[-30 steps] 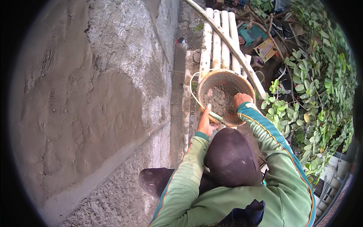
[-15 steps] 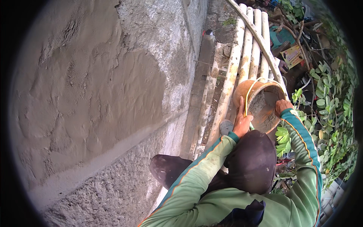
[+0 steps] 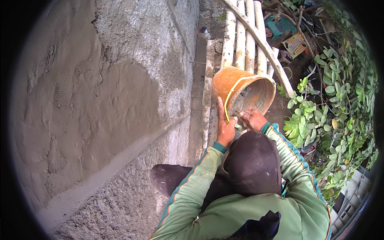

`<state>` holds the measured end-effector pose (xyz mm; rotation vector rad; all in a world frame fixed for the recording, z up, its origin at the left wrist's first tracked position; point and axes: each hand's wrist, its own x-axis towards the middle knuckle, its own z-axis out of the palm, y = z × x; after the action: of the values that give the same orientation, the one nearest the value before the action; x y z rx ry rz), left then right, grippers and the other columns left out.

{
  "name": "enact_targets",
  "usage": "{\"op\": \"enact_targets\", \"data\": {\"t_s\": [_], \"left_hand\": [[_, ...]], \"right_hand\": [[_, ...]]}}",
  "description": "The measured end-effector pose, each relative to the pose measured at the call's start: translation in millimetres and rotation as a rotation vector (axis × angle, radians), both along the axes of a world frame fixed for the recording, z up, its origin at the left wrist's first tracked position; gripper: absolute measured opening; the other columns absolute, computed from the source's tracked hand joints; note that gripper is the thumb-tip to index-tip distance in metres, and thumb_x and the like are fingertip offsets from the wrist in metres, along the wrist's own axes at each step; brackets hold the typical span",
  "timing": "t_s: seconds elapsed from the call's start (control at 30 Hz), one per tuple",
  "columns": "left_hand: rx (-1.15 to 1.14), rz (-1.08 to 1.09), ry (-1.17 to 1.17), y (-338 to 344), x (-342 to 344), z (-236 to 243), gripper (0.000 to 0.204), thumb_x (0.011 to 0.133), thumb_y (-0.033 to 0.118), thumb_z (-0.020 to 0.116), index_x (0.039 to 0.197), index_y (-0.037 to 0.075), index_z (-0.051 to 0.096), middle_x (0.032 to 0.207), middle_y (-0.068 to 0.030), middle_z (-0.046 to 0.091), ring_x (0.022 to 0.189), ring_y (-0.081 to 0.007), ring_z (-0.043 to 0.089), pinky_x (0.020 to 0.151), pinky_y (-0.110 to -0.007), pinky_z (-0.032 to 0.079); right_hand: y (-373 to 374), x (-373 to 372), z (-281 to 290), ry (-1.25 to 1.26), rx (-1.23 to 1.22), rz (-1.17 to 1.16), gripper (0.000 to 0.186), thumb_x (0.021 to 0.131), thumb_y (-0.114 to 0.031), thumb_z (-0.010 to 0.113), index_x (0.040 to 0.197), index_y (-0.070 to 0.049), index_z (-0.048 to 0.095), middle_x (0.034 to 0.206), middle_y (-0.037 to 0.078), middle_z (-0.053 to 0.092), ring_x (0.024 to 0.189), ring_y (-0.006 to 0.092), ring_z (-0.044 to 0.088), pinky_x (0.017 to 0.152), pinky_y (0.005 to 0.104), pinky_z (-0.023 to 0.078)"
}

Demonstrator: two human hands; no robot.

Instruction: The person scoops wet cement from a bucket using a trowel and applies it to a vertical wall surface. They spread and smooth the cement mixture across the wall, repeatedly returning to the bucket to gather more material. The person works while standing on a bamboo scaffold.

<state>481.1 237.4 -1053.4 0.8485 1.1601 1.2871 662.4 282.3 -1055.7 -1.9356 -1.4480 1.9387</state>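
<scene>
An orange bucket lies tilted in front of my knee, its mouth turned toward me and to the right. Grey mortar coats its inside. A yellow handle loops over its side. My left hand grips the bucket's near left edge, index finger stretched along its wall and thumb by the handle's lower end. At the near edge of the mouth is my right hand, fingers curled; what they pinch is hidden. Between the hands a small green piece shows, mostly covered.
On the left rises a wall with wet grey plaster beside rough bare patches. Pale poles run ahead under the bucket, crossed by a slanting pole. Leafy branches crowd the right, with clutter below. My dark-trousered knee stands close.
The bucket has shifted left in view. My right hand has left its far right rim and moved to the near edge beside my left hand, which keeps its hold.
</scene>
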Motion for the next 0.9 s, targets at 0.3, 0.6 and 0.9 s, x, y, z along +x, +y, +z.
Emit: {"op": "enact_targets", "data": {"t_s": [0.3,0.6,0.9], "left_hand": [[-0.396,0.406,-0.338,-15,-112,-6,0.045,0.093,0.013,0.06,0.135,0.007,0.046,0.115,-0.0108,0.06,0.094,-0.0266,0.068,0.08,-0.044,0.061],[-0.584,0.683,-0.627,-119,-185,-84,0.055,0.093,0.021,0.059,0.143,0.01,0.041,0.14,-0.0166,0.055,0.124,-0.0451,0.059,0.097,-0.074,0.047],[-0.767,0.908,-0.578,-211,-197,-97,0.057,0.097,0.022,0.048,0.151,0.009,0.037,0.147,-0.0192,0.052,0.133,-0.0469,0.052,0.103,-0.078,0.041]], "right_hand": [[54,-57,26,0.162,0.063,0.321,0.035,0.094,-0.033,0.072,0.102,0.001,0.07,0.068,0.005,0.058,0.054,0.0129,0.055,0.053,0.0306,0.045],[51,-128,34,1.03,-0.501,-0.237,0.027,0.104,-0.022,0.063,0.124,-0.005,0.06,0.086,0.001,0.057,0.061,0.0097,0.055,0.048,0.0249,0.048],[121,-175,38,1.335,0.349,-0.884,0.029,0.106,-0.022,0.053,0.131,-0.008,0.049,0.091,0.004,0.054,0.069,0.0145,0.053,0.054,0.0297,0.047]]}}
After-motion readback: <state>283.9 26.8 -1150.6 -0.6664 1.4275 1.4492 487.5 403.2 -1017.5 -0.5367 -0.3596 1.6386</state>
